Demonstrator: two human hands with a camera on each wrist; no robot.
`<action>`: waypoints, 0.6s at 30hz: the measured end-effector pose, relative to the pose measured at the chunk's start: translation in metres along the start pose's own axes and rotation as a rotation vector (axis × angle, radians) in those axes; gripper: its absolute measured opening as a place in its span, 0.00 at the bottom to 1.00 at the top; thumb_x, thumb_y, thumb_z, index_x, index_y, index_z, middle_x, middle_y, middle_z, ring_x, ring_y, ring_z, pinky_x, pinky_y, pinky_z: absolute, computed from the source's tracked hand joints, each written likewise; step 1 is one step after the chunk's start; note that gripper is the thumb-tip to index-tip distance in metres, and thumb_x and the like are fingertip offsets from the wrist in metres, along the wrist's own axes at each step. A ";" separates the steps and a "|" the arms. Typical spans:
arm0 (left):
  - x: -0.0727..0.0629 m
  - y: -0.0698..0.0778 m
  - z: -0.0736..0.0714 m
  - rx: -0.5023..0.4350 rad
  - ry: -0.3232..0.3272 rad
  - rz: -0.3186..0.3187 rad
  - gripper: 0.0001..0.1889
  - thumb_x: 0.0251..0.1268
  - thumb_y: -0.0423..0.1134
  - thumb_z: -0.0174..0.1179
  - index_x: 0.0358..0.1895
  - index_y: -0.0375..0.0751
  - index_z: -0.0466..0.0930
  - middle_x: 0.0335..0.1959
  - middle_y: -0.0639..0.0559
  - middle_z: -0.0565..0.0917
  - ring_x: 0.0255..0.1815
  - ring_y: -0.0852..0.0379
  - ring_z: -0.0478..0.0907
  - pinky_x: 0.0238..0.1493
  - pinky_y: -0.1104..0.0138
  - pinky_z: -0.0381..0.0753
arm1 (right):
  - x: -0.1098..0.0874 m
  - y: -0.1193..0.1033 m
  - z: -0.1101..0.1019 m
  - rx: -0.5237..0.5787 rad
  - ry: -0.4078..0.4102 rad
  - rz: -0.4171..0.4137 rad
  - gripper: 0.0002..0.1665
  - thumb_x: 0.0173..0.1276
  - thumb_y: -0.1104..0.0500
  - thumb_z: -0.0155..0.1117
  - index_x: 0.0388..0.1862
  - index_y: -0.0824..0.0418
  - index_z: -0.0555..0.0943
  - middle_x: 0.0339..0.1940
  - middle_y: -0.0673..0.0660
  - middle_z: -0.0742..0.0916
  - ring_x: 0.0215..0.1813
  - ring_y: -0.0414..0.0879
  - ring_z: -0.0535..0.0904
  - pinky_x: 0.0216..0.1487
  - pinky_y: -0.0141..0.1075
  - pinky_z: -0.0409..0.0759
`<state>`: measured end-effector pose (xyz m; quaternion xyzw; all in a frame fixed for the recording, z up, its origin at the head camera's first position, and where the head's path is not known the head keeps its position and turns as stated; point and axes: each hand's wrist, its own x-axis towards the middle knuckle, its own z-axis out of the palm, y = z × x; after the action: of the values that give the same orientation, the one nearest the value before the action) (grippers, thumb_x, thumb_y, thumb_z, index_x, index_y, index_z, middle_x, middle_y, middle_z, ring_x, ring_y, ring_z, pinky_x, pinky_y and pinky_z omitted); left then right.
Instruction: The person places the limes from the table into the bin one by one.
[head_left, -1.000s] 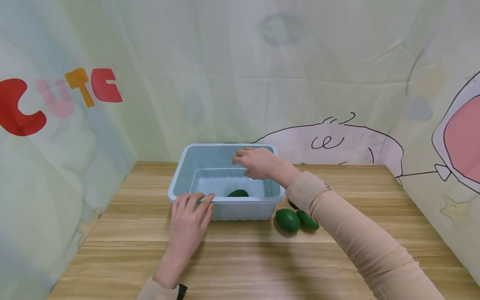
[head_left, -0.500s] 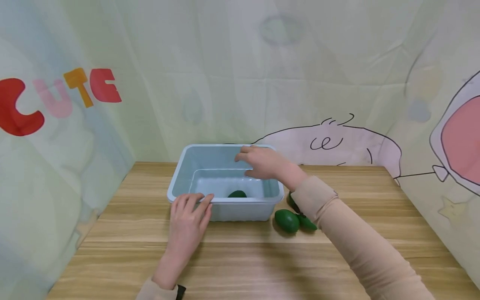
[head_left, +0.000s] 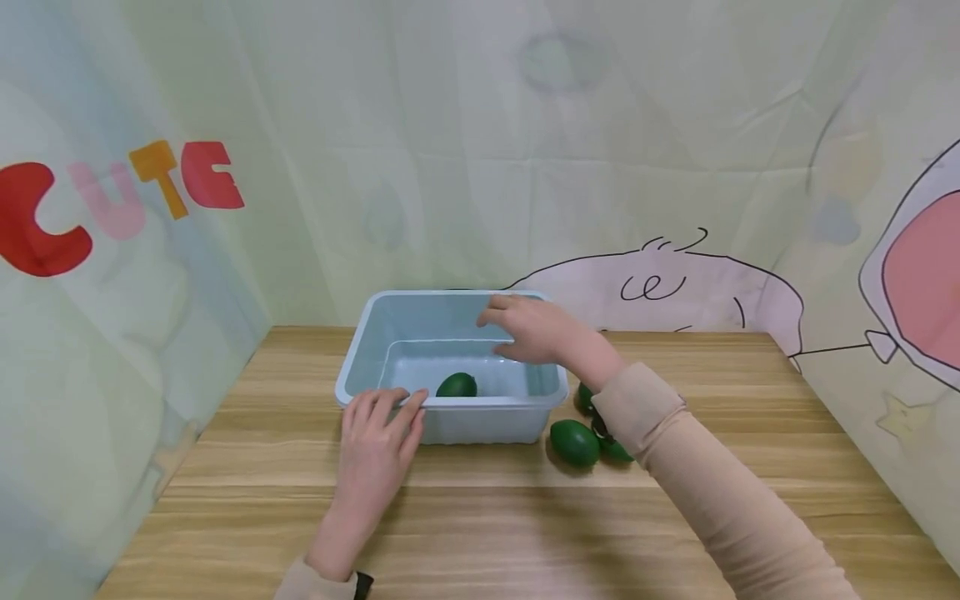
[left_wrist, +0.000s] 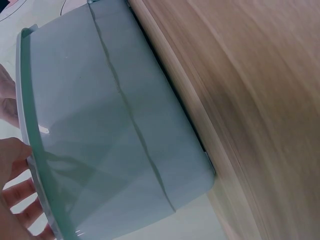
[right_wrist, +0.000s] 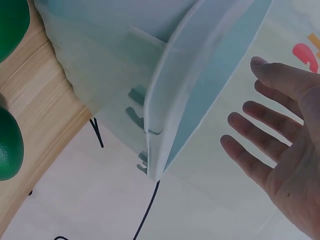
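A light blue plastic basin stands on the wooden table. My left hand grips its near rim at the left corner, fingers over the edge and thumb against the outside. One smooth dark-green oval fruit lies inside, partly hidden by the near wall. Above the basin's right side hovers my right hand, fingers loosely spread and nothing held. The right wrist view shows that hand with its palm bare. Just right of the basin, another green oval fruit lies among several similar ones, some partly hidden by the right sleeve.
The wooden tabletop reaches back to a printed cloth backdrop, close behind the basin. The right forearm's beige sleeve crosses over the table's right part.
The green fruit in the basin has shifted left and shows more. My right hand has drawn slightly right, its sleeve uncovering more of the fruit beside the basin. The left hand stays put.
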<state>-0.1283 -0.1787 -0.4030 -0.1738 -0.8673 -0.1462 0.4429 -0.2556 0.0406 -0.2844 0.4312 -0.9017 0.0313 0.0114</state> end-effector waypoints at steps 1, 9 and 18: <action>0.000 0.000 0.000 0.000 0.002 -0.001 0.13 0.54 0.33 0.66 0.45 0.40 0.86 0.37 0.43 0.83 0.42 0.43 0.76 0.52 0.48 0.72 | -0.001 0.000 0.001 0.006 0.001 0.004 0.23 0.65 0.56 0.65 0.59 0.56 0.77 0.58 0.54 0.79 0.61 0.51 0.77 0.59 0.43 0.78; 0.000 0.002 -0.001 -0.002 0.007 -0.003 0.14 0.53 0.32 0.67 0.45 0.40 0.86 0.37 0.43 0.83 0.42 0.43 0.76 0.52 0.48 0.72 | -0.008 0.002 0.004 0.042 -0.006 0.052 0.23 0.65 0.55 0.64 0.59 0.55 0.77 0.58 0.53 0.79 0.62 0.50 0.75 0.56 0.45 0.80; -0.001 0.001 0.000 0.003 -0.008 -0.010 0.13 0.55 0.33 0.66 0.45 0.40 0.86 0.38 0.43 0.83 0.42 0.43 0.75 0.52 0.49 0.72 | -0.019 0.005 0.005 0.068 -0.007 0.082 0.23 0.66 0.54 0.64 0.59 0.55 0.77 0.57 0.55 0.81 0.61 0.51 0.76 0.57 0.45 0.79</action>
<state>-0.1270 -0.1780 -0.4033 -0.1694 -0.8702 -0.1463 0.4389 -0.2471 0.0580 -0.2906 0.3941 -0.9170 0.0607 -0.0078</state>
